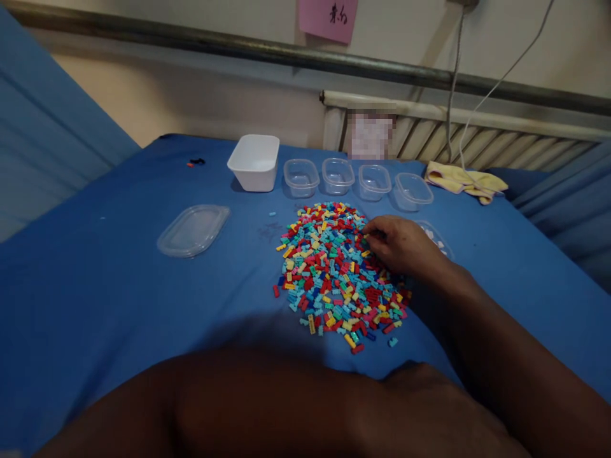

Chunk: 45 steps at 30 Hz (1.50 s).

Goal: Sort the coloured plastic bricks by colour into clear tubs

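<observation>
A wide heap of small toy building bricks (334,267) in red, light blue, yellow, green and pink lies on a blue cloth. At the heap's upper right edge is my right hand (398,242), its thumb and fingers drawn together in a pinch among the bricks. Whatever sits between those fingertips is hidden. Across the bottom of the view runs my left forearm, and my left hand (429,407) is dark near the right forearm, its fingers out of sight. Behind my right hand, a clear plastic lid or tray (446,249) with white pieces is partly covered.
Several clear plastic tubs (301,189) stand in a row behind the heap, beside a white bin (255,175). A clear lid (193,232) lies to the left. At the back are a small black and red item (196,162), a yellow cloth (463,181) and a radiator (415,133).
</observation>
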Tool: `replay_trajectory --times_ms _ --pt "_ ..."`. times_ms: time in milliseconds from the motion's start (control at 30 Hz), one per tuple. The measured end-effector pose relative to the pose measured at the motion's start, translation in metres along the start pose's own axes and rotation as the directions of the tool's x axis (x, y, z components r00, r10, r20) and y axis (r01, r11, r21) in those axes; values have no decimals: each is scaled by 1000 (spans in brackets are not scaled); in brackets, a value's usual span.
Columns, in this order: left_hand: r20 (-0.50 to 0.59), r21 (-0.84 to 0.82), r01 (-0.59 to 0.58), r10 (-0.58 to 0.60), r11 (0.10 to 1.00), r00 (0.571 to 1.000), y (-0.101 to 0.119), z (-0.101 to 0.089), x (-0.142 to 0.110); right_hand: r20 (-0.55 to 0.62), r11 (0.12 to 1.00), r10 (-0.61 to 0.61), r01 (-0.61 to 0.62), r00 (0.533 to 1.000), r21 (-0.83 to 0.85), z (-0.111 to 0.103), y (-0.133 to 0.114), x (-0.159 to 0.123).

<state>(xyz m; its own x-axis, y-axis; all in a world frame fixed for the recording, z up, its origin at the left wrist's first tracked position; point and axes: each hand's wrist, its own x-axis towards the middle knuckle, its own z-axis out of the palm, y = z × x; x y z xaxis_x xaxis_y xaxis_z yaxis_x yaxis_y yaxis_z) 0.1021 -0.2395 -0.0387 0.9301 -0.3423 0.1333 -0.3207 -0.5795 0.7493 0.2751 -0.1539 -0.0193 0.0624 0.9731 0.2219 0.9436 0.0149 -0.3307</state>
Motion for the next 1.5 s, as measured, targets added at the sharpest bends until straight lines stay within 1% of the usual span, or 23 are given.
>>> replay_trajectory --times_ms 100,167,233,300,367,467,533,567,633,667,733,800,867,967,1067,1133,1200,1267,1300,1400,1500 --pt "50 -134 -97 104 986 993 -2 -3 -1 10 999 45 -45 999 1 -5 3 -4" --pt "47 -177 -96 105 980 993 -4 -5 -2 10 998 59 -60 998 19 -8 5 -6" --pt "31 -193 -90 98 977 995 -4 -7 -3 -36 997 66 -64 997 46 -11 10 -8" --pt "16 -198 -91 96 976 995 -4 -7 -3 -120 994 84 -75 989 78 -14 15 -10" --pt "24 -201 -90 97 976 995 -4 -7 -2 -187 991 109 -91 976 103 -15 21 -11" --pt "41 -198 -92 102 976 994 -5 -4 -2 -216 987 136 -114 967 111 -12 28 -13" --pt "33 -187 -101 109 977 994 -6 -2 -2 -208 991 102 -83 973 102 -8 29 -14" --pt "23 -180 -107 113 978 993 -7 -1 -2 -197 994 62 -42 978 101 -5 27 -14" --pt "9 -164 -112 115 980 993 -8 0 -3 -133 988 -75 92 988 120 0 20 -15" --pt "5 -157 -109 111 982 994 -8 1 -4 -86 975 -163 174 983 139 3 15 -16" --pt "5 -142 -96 98 985 995 -9 1 -4 11 932 -324 317 946 175 6 7 -16" --pt "21 -141 -93 97 986 995 -10 2 -4 64 903 -405 389 912 184 8 2 -14" --pt "31 -143 -106 112 984 993 -10 3 -3 79 907 -406 391 910 157 8 3 -12" --pt "18 -141 -125 128 982 992 -9 4 -2 83 933 -358 351 930 84 7 9 -8" --pt "26 -148 -117 122 982 992 -7 1 -3 48 937 -346 343 937 66 5 6 -10" --pt "47 -156 -107 115 982 992 -6 -2 -4 41 914 -397 391 917 111 3 -2 -14" --pt "42 -164 -92 100 982 994 -6 -3 -4 82 879 -466 450 881 155 0 -11 -17" --pt "17 -167 -75 79 983 997 -7 -1 -4 124 863 -501 483 857 150 -4 -14 -19" --pt "8 -170 -69 71 983 997 -7 0 -4 133 863 -502 487 854 134 -6 -12 -19" --pt "15 -191 -70 74 979 997 -10 4 -3 127 886 -463 453 877 102 -11 2 -20" --pt "-7 -246 -105 106 963 994 -14 6 -4 89 932 -361 355 928 76 -14 15 -22"
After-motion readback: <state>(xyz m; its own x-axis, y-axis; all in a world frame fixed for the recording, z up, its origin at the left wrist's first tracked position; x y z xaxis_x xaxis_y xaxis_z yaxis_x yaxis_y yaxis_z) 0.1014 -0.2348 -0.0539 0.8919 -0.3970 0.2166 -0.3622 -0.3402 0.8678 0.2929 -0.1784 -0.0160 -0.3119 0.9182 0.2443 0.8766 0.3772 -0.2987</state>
